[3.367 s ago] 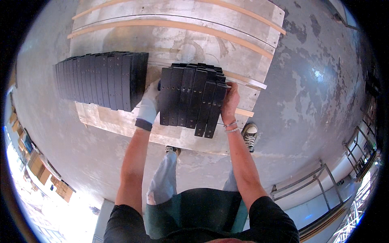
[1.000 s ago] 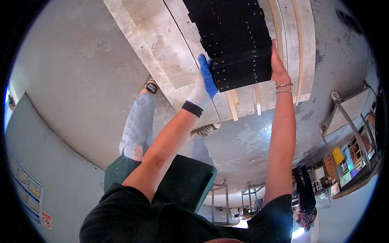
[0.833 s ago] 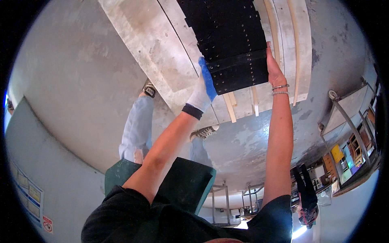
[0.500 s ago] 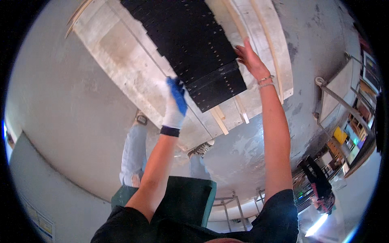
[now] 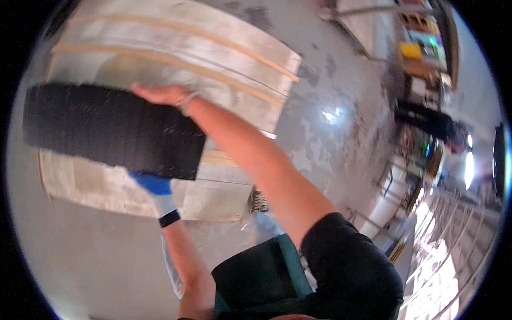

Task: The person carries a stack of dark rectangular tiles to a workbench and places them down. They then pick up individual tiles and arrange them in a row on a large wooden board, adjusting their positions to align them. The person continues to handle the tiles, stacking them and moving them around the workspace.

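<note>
On the pale platform, I seemingly steady the black row of plates from both sides, right hand spread along the far edge, left hand's grip too blurred to tell.

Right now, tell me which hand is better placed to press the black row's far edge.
Likely the right hand: it lies along the far edge of the black row, while the gloved left hand is at the near edge. Blur hides exact contact.

Patchy grey floor, bright light strip
</note>
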Tool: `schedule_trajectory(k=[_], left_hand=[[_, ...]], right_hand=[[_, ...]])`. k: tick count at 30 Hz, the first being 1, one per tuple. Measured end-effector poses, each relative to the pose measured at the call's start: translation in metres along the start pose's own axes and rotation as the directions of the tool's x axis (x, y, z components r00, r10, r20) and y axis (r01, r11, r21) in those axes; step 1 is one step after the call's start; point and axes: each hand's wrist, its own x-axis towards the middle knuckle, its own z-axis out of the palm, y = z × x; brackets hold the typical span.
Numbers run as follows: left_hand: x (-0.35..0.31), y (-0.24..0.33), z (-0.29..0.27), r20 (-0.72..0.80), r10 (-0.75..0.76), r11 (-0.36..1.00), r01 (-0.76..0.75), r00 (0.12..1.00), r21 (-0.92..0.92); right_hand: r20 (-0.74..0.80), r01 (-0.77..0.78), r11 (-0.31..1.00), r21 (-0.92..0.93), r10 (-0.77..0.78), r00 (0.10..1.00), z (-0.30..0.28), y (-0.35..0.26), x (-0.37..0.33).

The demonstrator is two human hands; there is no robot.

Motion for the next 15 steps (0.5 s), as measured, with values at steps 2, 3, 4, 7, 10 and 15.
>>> schedule_trajectory(k=[2, 3, 4, 7, 10, 15], left_hand=[[-0.002, 0.012, -0.009, -0.085, -0.323, 0.927, 0.297, 0.943, -0.228], [-0.001, 0.020, -0.019, -0.100, -0.305, 0.943, 0.285, 0.947, -0.173], [0.000, 0.032, -0.038, -0.129, -0.260, 0.962, 0.245, 0.957, -0.120], [-0.011, 0.066, -0.110, -0.174, -0.303, 0.920, 0.335, 0.937, 0.203], [-0.099, 0.089, -0.101, -0.197, -0.218, 0.875, 0.280, 0.956, 0.395], [-0.259, 0.102, -0.014, -0.021, -0.483, 0.603, 0.351, 0.875, 0.716]], right_hand=[[-0.227, -0.064, 0.994, -0.084, 0.044, 0.973, -0.015, 0.011, -0.011], [-0.398, -0.140, 0.984, -0.112, 0.084, 0.914, -0.019, 0.009, -0.011], [-0.535, -0.204, 0.971, -0.126, 0.107, 0.838, -0.015, 0.000, -0.010], [-0.736, 0.002, 0.945, -0.327, -0.256, 0.626, -0.041, 0.075, -0.069], [-0.674, -0.111, 0.961, 0.252, 0.257, 0.693, 0.006, 0.168, -0.202], [-0.229, -0.601, 0.619, -0.505, 0.576, 0.785, 0.251, 0.314, -0.561]])
